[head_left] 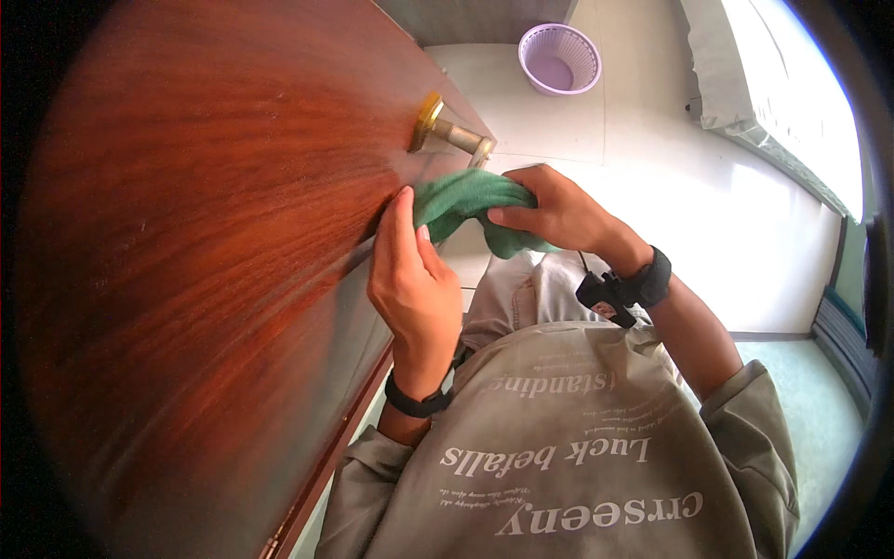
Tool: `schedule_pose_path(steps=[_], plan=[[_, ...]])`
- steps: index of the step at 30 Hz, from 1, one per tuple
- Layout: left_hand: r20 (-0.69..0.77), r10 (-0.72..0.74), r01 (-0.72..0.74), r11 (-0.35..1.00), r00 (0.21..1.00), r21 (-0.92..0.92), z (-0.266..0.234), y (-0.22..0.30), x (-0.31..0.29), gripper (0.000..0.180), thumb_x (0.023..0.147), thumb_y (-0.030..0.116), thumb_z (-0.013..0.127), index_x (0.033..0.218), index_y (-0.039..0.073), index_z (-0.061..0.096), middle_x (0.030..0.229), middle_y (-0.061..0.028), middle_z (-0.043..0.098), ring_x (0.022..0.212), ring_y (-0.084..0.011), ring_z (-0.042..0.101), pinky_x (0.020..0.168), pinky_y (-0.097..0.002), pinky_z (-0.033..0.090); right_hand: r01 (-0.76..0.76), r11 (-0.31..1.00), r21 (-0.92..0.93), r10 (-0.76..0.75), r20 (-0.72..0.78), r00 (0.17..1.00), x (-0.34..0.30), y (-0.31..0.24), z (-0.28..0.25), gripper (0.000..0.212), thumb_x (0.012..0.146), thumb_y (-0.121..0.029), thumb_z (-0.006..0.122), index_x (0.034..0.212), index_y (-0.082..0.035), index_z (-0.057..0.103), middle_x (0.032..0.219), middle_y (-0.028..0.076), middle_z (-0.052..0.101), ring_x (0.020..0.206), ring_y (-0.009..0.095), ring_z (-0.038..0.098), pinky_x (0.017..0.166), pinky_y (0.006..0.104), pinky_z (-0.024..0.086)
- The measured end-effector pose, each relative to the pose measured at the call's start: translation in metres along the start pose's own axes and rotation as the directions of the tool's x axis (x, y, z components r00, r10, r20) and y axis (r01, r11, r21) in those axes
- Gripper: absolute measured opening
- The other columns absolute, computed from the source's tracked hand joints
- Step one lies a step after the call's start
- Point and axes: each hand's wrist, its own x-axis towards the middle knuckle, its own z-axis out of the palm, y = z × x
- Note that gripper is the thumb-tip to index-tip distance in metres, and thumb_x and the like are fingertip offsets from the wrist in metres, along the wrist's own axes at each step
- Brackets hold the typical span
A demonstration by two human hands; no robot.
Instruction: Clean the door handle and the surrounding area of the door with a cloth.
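The left side is filled by a reddish-brown, wood-grained door panel (186, 233). Beside its edge, a soft green fabric cloth (466, 196) is stretched between the hands, its bunched long axis run roughly left to right, with a fold hung down near the right end. That end is gripped by the right hand (568, 210), thumb laid over it. The left hand (410, 270) is held nearly straight-fingered at the other end; whether cloth is pinched there cannot be told. Just beyond the cloth, the brass-coloured metal lever handle (456, 137) is seen.
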Motion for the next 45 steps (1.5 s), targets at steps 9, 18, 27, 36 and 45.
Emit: schedule_pose_path(steps=[9,18,27,36,45], plan=[[0.384,-0.004,0.147,0.928,0.923,-0.342,0.028,-0.013,0.002,0.033,0.086,0.007,0.05,0.116,-0.005,0.048,0.105,-0.0269,0.056,0.095,-0.0417,0.055,0.079,-0.0433,0.044,-0.153,0.987,-0.046,0.123,-0.395,0.91,0.024,0.001,0.03,0.051,0.076,-0.043,0.068,0.082,0.007,0.059,0.069,0.02,0.061,0.065,0.027,0.064,0.058,0.0361,0.048],[0.495,-0.005,0.318,0.773,0.869,-0.549,0.033,-0.034,0.007,0.036,0.088,0.017,0.053,0.116,-0.003,0.048,0.1,-0.0253,0.059,0.09,-0.0388,0.058,0.074,-0.039,0.045,-0.168,0.986,0.006,0.158,-0.372,0.915,0.023,0.002,0.037,0.047,0.076,-0.038,0.07,0.095,0.003,0.058,0.076,0.018,0.062,0.068,0.023,0.062,0.062,0.0338,0.049],[0.351,-0.002,0.092,0.967,0.936,-0.24,0.059,0.0,0.036,0.036,0.087,0.033,0.055,0.095,-0.001,0.049,0.075,-0.0243,0.061,0.071,-0.0424,0.059,0.06,-0.0488,0.045,-0.093,0.758,0.646,-0.05,0.199,0.979,0.017,0.036,-0.008,0.049,0.084,-0.016,0.058,0.125,0.005,0.041,0.114,0.011,0.053,0.102,0.018,0.05,0.086,0.0312,0.042],[0.498,0.085,0.124,0.921,0.863,-0.371,0.055,-0.016,0.033,0.028,0.088,0.026,0.052,0.091,-0.002,0.053,0.074,-0.0236,0.06,0.074,-0.0424,0.057,0.06,-0.0474,0.043,-0.189,0.97,-0.152,0.166,-0.153,0.974,0.047,0.003,-0.008,0.043,0.091,-0.037,0.049,0.092,0.004,0.063,0.066,0.006,0.055,0.063,0.012,0.051,0.058,0.0283,0.043],[0.507,0.051,0.18,0.9,0.86,-0.397,0.037,-0.032,0.011,0.031,0.092,0.03,0.045,0.098,0.0,0.05,0.076,-0.0239,0.058,0.076,-0.0412,0.056,0.064,-0.0437,0.043,-0.107,0.993,-0.048,0.094,-0.211,0.973,0.047,0.009,-0.005,0.046,0.091,-0.035,0.046,0.082,0.007,0.062,0.071,0.014,0.058,0.07,0.021,0.054,0.069,0.0338,0.044]])
